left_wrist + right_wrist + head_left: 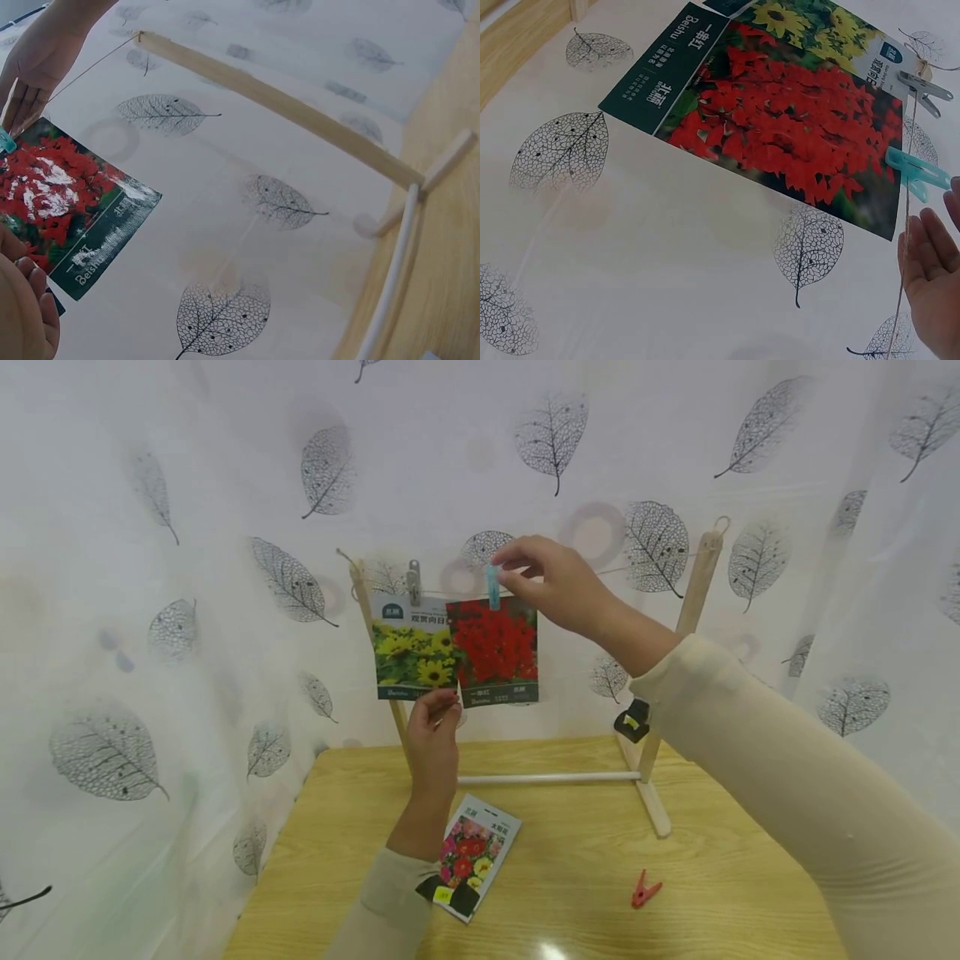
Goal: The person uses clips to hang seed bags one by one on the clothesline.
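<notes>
A packet with red flowers (495, 643) hangs from the string under a teal clothespin (492, 587), which my right hand (558, 583) pinches at its top between thumb and fingers. In the right wrist view the clothespin (915, 169) bites the packet's edge (780, 120) at the string. My left hand (435, 747) pinches the lower left corner of the red packet, as the left wrist view also shows, with curled fingers (34, 289) there. Left of it and partly overlapped, a yellow-flower packet (408, 647) hangs from a metal clip (414, 583).
A wooden frame (697, 581) with a white crossbar (547, 777) holds the string. On the table (570, 852) lie another flower packet (480, 852), partly behind the left wrist, and a red clothespin (645, 889). A leaf-patterned curtain (450, 443) hangs behind.
</notes>
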The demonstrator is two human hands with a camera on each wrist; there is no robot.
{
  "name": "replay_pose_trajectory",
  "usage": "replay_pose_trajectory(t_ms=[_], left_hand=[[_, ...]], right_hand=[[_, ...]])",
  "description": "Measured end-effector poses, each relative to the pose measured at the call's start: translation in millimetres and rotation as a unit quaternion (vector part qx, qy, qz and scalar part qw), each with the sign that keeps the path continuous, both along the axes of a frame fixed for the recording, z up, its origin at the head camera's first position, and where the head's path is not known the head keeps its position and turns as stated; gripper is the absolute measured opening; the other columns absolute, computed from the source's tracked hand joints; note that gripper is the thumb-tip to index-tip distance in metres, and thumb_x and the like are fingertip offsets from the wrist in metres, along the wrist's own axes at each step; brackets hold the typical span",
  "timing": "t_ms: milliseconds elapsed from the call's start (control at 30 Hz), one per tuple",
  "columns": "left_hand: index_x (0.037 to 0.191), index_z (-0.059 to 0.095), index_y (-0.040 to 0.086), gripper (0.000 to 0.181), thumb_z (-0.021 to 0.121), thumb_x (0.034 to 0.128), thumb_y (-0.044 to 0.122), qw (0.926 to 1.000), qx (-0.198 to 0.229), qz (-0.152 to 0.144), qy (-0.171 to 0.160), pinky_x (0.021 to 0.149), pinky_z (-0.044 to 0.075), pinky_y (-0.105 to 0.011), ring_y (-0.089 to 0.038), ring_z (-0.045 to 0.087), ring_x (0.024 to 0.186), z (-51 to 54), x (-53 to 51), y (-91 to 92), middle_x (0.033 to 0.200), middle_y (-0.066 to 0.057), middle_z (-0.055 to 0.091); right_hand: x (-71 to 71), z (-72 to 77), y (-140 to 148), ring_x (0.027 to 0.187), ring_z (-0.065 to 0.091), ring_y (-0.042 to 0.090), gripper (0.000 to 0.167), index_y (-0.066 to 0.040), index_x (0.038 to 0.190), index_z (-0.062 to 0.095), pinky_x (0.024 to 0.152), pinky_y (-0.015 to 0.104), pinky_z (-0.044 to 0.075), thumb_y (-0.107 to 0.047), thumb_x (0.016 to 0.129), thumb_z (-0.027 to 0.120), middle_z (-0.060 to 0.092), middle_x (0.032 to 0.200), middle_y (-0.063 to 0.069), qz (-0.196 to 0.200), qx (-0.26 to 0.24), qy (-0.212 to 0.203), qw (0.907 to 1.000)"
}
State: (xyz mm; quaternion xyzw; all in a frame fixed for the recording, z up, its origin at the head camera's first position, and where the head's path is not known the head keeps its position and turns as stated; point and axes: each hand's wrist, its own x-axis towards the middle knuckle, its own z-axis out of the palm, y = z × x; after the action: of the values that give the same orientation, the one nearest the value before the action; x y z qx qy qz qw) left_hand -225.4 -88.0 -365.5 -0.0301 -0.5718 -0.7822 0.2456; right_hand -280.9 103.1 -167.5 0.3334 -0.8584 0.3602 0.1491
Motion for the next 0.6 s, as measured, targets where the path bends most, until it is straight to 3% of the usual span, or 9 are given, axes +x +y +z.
replay_pose_trajectory(t_ms=[200,400,600], left_hand=[[0.111,0.062,-0.003,0.015,0.062,0.0959,0.001,1.0000,0.004,0.002,0.003,0.083,0.056,-0.021,-0.015,0.063,0.096,1.7,-0.1,0.2,0.100,-0.002,0.062],[0.109,0.060,-0.002,0.012,0.060,0.0972,0.000,0.9988,0.038,-0.022,0.020,0.078,0.053,-0.020,-0.019,0.061,0.090,2.3,0.8,-1.1,0.092,-0.001,0.061],[0.108,0.060,0.001,0.011,0.061,0.0970,0.002,0.9982,0.045,-0.038,0.010,0.079,0.053,-0.021,-0.016,0.061,0.090,1.3,1.0,-3.2,0.092,-0.001,0.061]], right_hand=[[1.3,-1.9,2.9,0.127,0.056,0.024,0.032,-0.009,0.131,0.063,0.108,0.039,0.046,-0.024,0.104,0.057,0.062,0.134,0.008,-0.009,-0.008,0.040,0.9991],[2.7,-5.0,3.9,0.120,0.057,0.022,0.027,-0.009,0.125,0.066,0.107,0.038,0.047,-0.023,0.104,0.056,0.064,0.128,0.007,-0.024,-0.025,0.077,0.9965],[7.4,-7.3,6.1,0.116,0.058,0.020,0.024,-0.009,0.122,0.068,0.106,0.036,0.047,-0.022,0.104,0.057,0.065,0.124,0.006,-0.028,-0.047,0.094,0.9941]])
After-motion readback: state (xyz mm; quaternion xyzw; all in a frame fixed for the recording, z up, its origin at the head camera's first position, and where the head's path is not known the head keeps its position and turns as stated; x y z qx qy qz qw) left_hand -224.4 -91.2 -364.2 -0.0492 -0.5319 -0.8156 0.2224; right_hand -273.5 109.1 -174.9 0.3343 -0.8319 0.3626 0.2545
